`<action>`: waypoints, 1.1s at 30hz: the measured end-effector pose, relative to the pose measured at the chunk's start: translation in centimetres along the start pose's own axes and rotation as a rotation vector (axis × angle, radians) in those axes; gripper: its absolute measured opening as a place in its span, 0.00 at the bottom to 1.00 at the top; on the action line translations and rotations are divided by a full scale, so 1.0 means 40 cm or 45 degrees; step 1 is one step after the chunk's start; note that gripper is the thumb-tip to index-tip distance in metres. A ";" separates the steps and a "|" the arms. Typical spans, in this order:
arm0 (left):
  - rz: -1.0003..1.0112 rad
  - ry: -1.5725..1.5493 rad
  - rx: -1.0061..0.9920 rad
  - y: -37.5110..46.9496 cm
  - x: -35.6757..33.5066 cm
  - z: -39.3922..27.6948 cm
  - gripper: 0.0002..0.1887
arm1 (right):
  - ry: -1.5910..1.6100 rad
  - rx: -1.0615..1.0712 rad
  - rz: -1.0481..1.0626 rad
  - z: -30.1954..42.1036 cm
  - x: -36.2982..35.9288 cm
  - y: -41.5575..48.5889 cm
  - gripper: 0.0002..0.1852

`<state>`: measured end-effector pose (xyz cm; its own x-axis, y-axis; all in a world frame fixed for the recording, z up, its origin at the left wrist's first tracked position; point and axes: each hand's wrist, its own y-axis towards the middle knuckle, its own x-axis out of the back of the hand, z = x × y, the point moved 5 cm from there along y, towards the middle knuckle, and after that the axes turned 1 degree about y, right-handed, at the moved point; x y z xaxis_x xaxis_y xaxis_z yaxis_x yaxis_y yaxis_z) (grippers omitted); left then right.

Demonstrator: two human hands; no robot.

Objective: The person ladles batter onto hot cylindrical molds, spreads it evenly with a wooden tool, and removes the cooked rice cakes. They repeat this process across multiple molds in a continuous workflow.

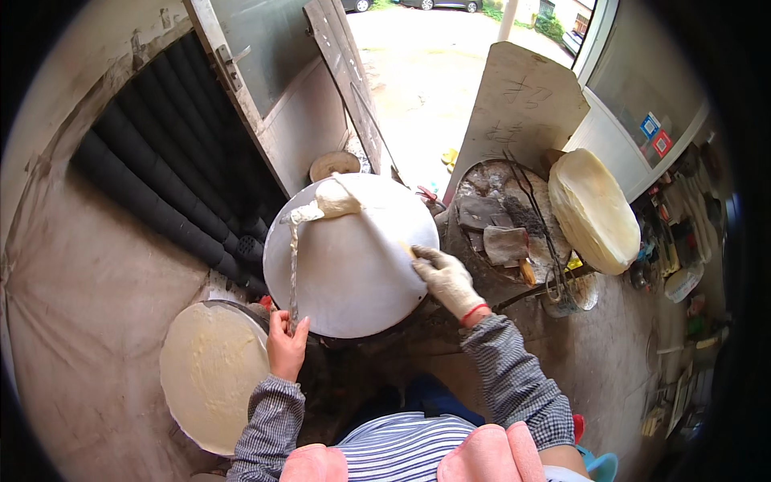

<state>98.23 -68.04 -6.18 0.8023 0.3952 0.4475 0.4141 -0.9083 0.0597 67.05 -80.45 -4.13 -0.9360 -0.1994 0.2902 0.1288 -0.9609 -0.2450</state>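
A large round pale griddle [355, 289] stands before me. My bare left hand [288, 346] holds a thin, dough-crusted stick [293, 259] over its left side. The stick's far end is thick with wet dough and meets a soft lump of dough [338, 199] near the griddle's back edge. My right hand [447, 280], in a whitish work glove, grips a long wooden tool [379, 223] at the griddle's right rim. That tool slants away to the left across the surface, and its far end lies against the lump. Its exact shape is blurred.
At lower left is a round surface [208, 373] with a pale yellowish layer. Stacked coal briquettes [150, 175] line the left wall. On the right, a drum top [482, 175] bears iron tongs [536, 205] and a cloth pad [505, 243]; a flatbread stack [602, 211] stands beside it.
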 end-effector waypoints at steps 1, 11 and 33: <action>0.006 -0.066 0.031 -0.015 0.012 0.009 0.14 | 0.004 0.033 -0.072 -0.028 0.026 0.014 0.21; -0.121 -0.188 0.111 -0.076 0.045 -0.024 0.13 | -0.176 -0.021 0.254 0.038 -0.022 0.088 0.21; -0.249 -0.556 0.397 -0.227 0.055 -0.126 0.11 | -0.235 -0.010 0.808 0.074 -0.026 0.173 0.17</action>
<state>94.06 -59.62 -1.25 0.7737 0.6322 0.0400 0.6270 -0.7552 -0.1911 69.89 -87.44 -3.40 -0.6074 -0.7569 0.2412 0.6339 -0.6448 -0.4270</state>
